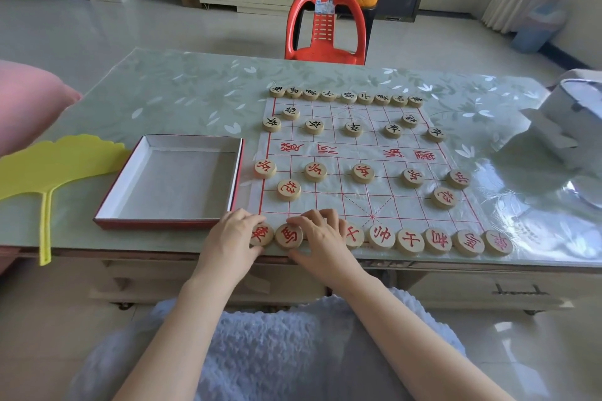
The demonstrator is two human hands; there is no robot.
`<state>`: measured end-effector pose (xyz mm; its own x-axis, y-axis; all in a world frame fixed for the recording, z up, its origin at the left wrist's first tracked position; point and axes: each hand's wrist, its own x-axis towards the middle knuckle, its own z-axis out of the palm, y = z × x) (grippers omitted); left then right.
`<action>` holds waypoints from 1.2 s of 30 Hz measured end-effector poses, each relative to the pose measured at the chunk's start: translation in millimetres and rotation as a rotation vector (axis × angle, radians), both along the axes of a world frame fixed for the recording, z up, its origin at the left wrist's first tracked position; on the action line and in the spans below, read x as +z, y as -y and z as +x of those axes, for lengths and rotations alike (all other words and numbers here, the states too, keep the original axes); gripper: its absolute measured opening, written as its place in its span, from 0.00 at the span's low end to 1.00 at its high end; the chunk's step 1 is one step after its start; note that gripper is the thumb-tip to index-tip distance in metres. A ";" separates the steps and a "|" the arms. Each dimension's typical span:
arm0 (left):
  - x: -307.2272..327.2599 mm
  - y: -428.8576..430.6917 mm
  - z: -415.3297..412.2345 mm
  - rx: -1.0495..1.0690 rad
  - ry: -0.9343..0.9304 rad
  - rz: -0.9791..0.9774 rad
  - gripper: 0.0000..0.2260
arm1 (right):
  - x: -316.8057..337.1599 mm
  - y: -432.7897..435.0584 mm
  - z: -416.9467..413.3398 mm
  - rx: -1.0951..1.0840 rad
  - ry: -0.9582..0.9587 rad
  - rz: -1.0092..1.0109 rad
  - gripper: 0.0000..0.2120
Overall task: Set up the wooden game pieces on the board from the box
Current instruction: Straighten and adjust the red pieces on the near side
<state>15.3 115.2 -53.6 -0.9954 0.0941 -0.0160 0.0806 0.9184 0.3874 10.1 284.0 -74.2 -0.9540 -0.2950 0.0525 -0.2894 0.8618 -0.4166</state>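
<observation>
wooden round pieces (289, 235) on near row; both hands (321, 233) rest loosely, fingers curled.

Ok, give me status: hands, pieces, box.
Left hand and right hand resting on the near row of red pieces. Board looks fully set. Box empty. Nothing in the way.

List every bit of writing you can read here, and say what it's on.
"車", red: left end piece of the nearest row.
"馬", red: second piece, beside it.
"兵", red: soldier piece, and four more in that row.
"炮", red: cannon piece.
"河", red: board, middle band; the characters next to it are uncertain.
Far black pieces: too small to read.
Chair label: blurred.
</observation>
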 end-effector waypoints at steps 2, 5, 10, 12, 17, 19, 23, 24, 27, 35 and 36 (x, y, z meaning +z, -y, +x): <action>0.9 -0.7 0.3 0.046 0.011 0.018 0.22 | -0.2 1.7 -0.1 -0.033 -0.003 -0.007 0.25; 2.0 -4.0 1.9 0.107 0.014 0.018 0.20 | -1.5 3.3 -2.2 -0.068 -0.013 0.009 0.28; 3.3 -6.4 5.4 0.124 0.013 -0.008 0.25 | -0.6 1.6 -1.8 -0.071 0.011 -0.045 0.35; 3.5 -6.5 5.5 0.112 0.010 -0.016 0.26 | -1.1 0.4 -1.8 -0.051 0.016 -0.034 0.33; 3.1 -8.0 4.8 0.124 0.007 -0.002 0.21 | -3.7 -0.2 -1.6 -0.052 -0.001 -0.026 0.26; 3.1 -8.4 4.8 0.131 0.013 -0.001 0.21 | -4.9 -0.5 -1.4 -0.061 0.000 -0.033 0.26; 7.0 -10.3 6.7 0.139 0.021 -0.001 0.24 | 1.1 -3.2 0.9 -0.049 0.026 -0.037 0.30; 9.0 -11.3 7.4 0.140 0.008 -0.002 0.25 | 4.5 -8.3 1.9 -0.066 0.032 -0.052 0.31; 15.5 -18.7 9.5 0.126 -0.069 0.059 0.25 | 15.0 -41.3 5.3 -0.243 -0.025 -0.184 0.25; 19.6 -72.2 -3.3 -0.059 -0.059 0.112 0.22 | 16.4 -106.8 15.2 -0.374 0.035 -0.183 0.21; 19.2 -77.4 -6.4 -0.074 -0.049 0.081 0.22 | 15.2 -108.9 16.1 -0.351 0.025 -0.152 0.22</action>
<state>8.9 192.5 -34.4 -0.9851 0.1664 0.0431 0.1676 0.8752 0.4538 26.2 392.9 -59.0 -0.9972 0.0596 0.0459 0.0246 0.8346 -0.5503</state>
